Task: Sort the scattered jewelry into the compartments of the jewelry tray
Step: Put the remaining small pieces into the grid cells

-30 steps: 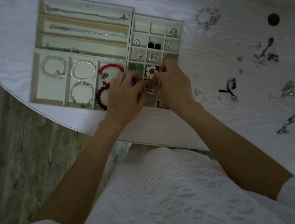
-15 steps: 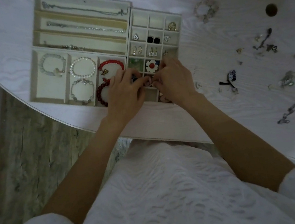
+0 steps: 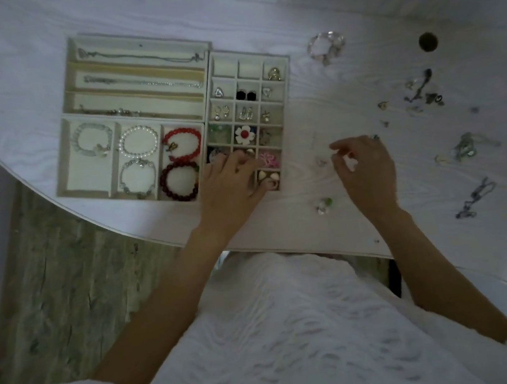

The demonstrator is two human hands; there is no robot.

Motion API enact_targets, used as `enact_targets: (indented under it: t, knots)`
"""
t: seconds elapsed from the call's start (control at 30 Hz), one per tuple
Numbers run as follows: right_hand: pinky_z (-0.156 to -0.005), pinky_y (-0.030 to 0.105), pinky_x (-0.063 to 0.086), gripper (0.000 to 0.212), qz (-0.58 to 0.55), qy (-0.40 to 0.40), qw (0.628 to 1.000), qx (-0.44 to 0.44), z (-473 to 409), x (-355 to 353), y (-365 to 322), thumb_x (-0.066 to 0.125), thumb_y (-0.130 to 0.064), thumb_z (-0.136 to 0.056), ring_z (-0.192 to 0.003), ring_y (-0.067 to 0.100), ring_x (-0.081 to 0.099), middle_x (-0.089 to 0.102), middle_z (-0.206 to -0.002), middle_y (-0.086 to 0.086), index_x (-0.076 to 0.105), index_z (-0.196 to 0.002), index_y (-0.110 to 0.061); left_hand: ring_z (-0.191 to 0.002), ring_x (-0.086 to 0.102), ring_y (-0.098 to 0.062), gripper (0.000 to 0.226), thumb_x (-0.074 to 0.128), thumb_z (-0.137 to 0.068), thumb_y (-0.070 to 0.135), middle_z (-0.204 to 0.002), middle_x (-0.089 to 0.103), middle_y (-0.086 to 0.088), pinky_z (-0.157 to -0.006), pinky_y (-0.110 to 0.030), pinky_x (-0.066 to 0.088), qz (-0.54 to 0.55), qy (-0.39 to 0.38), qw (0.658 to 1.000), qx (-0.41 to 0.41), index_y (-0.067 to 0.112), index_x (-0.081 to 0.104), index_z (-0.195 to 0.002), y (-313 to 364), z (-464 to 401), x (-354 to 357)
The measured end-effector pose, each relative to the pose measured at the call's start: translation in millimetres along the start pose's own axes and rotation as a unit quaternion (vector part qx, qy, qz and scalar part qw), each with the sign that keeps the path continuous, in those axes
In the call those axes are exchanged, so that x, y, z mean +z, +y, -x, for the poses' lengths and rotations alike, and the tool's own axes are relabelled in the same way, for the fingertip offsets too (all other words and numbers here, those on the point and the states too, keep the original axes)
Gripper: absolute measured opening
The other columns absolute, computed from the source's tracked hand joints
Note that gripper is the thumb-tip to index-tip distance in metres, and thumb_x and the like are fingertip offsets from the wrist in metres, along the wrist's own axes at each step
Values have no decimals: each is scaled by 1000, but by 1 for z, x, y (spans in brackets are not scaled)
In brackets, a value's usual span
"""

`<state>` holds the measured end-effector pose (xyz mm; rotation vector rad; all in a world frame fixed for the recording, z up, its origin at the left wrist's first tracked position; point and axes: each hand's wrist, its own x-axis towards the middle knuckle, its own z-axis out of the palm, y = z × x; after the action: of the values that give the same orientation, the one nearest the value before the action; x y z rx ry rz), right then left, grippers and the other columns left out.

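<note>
Left grip: my left hand (image 3: 232, 188) rests on the near corner of the jewelry tray (image 3: 285, 89), fingers loosely spread over the small square compartments; I cannot tell whether the fingertips pinch anything.
Right grip: my right hand (image 3: 364, 166) hovers over the surface (image 3: 332, 229) just right of the tray, fingers loosely curled, thumb and forefinger near each other; no piece shows between them.
Nearest loose piece: a small green and white trinket (image 3: 324, 206) lies on the surface between my two wrists, near the front edge.
Handling, as I judge it: tiny, light, hard and likely to skid, so best pinched by its sides with two fingertips.
Farther pieces: a clear beaded bracelet (image 3: 326, 46) beyond the tray, and thin tangled chains (image 3: 474, 198) well to the right; limp, snag-prone, best lifted from the middle.
Tray: bracelets, necklaces and earrings already fill many compartments.
</note>
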<state>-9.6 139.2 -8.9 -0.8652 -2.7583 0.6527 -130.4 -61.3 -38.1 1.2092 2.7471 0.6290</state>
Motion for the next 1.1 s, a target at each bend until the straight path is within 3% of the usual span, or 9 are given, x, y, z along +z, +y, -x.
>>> enact_targets:
  t: [0.1, 0.23, 0.37, 0.47, 0.6, 0.73, 0.87, 1.0, 1.1]
  knots:
    - [-78, 37, 42, 24, 33, 3, 986, 165, -4, -12, 46, 62, -25, -87, -91, 32, 56, 64, -97, 13, 64, -106, -11, -98, 58, -32, 29, 60, -78, 38, -96, 65, -8, -78, -36, 43, -20, -52, 998, -6, 15, 70, -94, 21, 2, 3]
    - [-79, 39, 47, 35, 41, -35, 974, 222, -21, -11, 59, 66, -37, -83, -92, 31, 59, 65, -99, 11, 61, -105, -11, -98, 59, -36, 31, 60, -78, 37, -93, 66, -8, -79, -39, 47, -12, -85, 996, -20, 14, 71, -95, 32, -2, -1]
    - [-65, 31, 39, 26, 102, -61, 977, 175, -34, -10, 55, 54, -29, -94, -87, 30, 60, 66, -96, 14, 65, -101, -7, -92, 60, -34, 36, 51, -79, 38, -90, 66, -7, -75, -40, 49, -5, -113, 993, -26, 13, 71, -96, 39, -3, -1]
    - [-60, 28, 35, 25, 120, -56, 982, 136, -37, -17, 55, 47, -20, -96, -79, 28, 61, 68, -91, 14, 67, -96, -6, -89, 60, -32, 32, 60, -76, 37, -89, 67, -7, -73, -38, 46, -23, -106, 993, -36, 13, 71, -94, 42, -3, 1]
    - [-63, 26, 43, 15, -27, 0, 999, 47, -35, -34, 48, 57, -15, -91, -74, 22, 64, 70, -85, 9, 69, -97, -8, -93, 60, -33, 29, 77, -72, 27, -92, 68, -8, -78, -39, 46, -10, -90, 994, -61, 11, 72, -95, 44, 0, 4]
    - [-58, 11, 35, 8, -128, 8, 991, -27, -27, -52, 15, 58, -13, -89, -68, -1, 53, 61, -74, -8, 66, -89, -15, -92, 57, -29, 34, 56, -81, 39, -96, 68, -4, -74, -36, 45, 11, -52, 995, -81, 16, 71, -100, 43, 7, 4]
    - [-62, 12, 41, 7, -214, -66, 973, -47, -20, -42, -32, 55, -12, -92, -71, -7, 55, 62, -76, -8, 62, -90, -14, -88, 59, -29, 33, 58, -85, 36, -98, 68, -6, -76, -36, 43, 43, 41, 989, -138, 13, 71, -105, 21, 27, -2]
    - [-71, 22, 50, 7, -294, -179, 939, -22, -15, -6, -73, 55, -11, -93, -82, 18, 66, 69, -86, 7, 60, -97, -14, -91, 55, -30, 36, 53, -85, 39, -101, 66, -8, -78, -35, 37, 19, 72, 968, -238, 14, 71, -104, 3, 55, -9]
    - [-70, 24, 52, 10, -280, -218, 934, -35, -12, 14, -95, 56, -10, -93, -80, 20, 64, 68, -89, 7, 62, -100, -7, -89, 53, -30, 36, 49, -85, 38, -101, 65, -6, -74, -37, 38, 14, 61, 966, -250, 15, 72, -100, -1, 60, -10]
